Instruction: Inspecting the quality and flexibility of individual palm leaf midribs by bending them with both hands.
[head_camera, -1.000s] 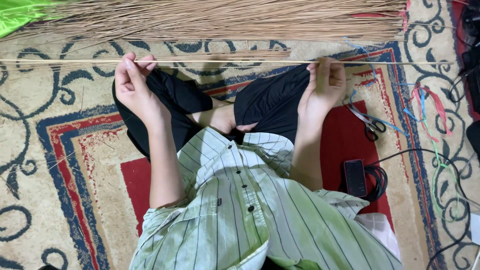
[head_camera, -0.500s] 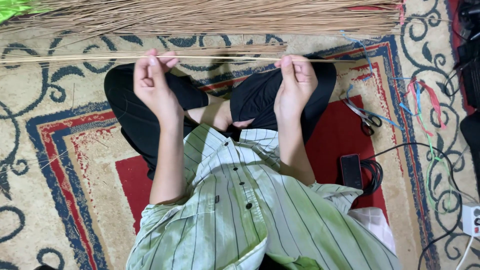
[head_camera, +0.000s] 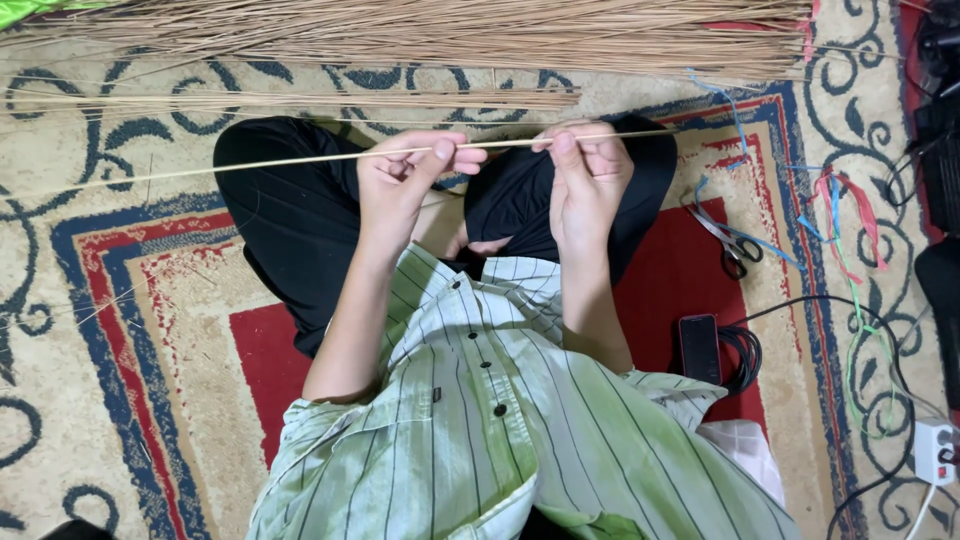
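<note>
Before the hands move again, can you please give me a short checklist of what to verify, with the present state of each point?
1. Left hand pinches the thin stick: ok.
2. Right hand grips the same stick: ok.
3. Stick is straight and unbroken between the hands: ok; its far left end leaves the picture, cannot tell.
4. Scissors lie on the carpet, apart from the right hand: ok.
5. Bundle of sticks lies beyond the knees, apart from both hands: ok.
6. Black cable stays away from the lap: ok.
</note>
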